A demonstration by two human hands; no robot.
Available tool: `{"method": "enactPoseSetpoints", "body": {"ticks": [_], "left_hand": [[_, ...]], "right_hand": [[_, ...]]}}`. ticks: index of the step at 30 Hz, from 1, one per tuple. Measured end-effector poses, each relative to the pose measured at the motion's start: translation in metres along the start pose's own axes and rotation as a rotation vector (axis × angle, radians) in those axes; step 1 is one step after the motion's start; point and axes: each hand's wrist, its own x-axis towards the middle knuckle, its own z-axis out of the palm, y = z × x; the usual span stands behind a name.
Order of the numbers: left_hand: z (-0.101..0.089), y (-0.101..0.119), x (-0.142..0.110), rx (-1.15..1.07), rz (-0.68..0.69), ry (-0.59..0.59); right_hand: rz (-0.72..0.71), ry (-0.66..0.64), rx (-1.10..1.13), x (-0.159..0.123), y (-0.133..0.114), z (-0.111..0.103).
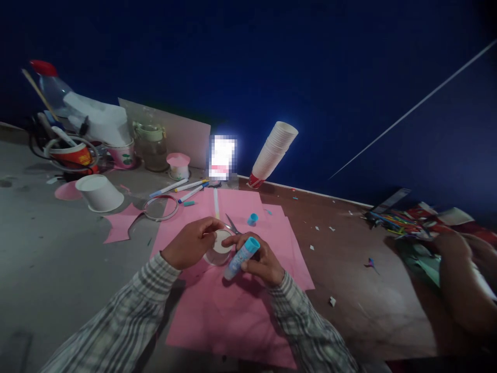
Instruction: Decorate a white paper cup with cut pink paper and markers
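Over pink paper (229, 321), white cup (216, 257) and glue stick (241, 259) held.
Cup rim pinched by left hand (191, 243), nearly closed; stick gripped by curled right hand (267, 262).

Craft table (pink paper (229, 316), markers (193, 192))

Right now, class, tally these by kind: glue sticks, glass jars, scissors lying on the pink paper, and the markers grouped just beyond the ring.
Glue stick: 1
Glass jar: 1
Scissors on pink paper: 1
Markers: 3
Total: 6
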Motion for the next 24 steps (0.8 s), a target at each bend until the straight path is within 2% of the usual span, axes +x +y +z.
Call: {"method": "enactPoseSetpoints", "body": {"ticks": [4, 9, 12, 16, 24], "left_hand": [[-0.007, 0.006, -0.003, 0.216, 0.153, -0.044], [-0.015, 0.008, -0.006, 0.317, 0.288, -0.147], [-0.018, 0.005, -0.007, 0.369, 0.331, -0.167], [-0.019, 0.002, -0.008, 0.4, 0.349, -0.192], [-0.014, 0.003, -0.008, 0.372, 0.301, -0.079]], "right_hand": [[0.017, -0.003, -0.011, -0.001, -0.002, 0.0], [0.02, -0.02, 0.022, 0.0, -0.001, 0.0], [0.031, -0.012, 0.026, 0.0, -0.001, -0.001], [0.031, -0.003, 0.026, 0.001, -0.002, -0.001], [0.049, 0.02, 0.024, 0.0, -0.003, 0.0]]}}
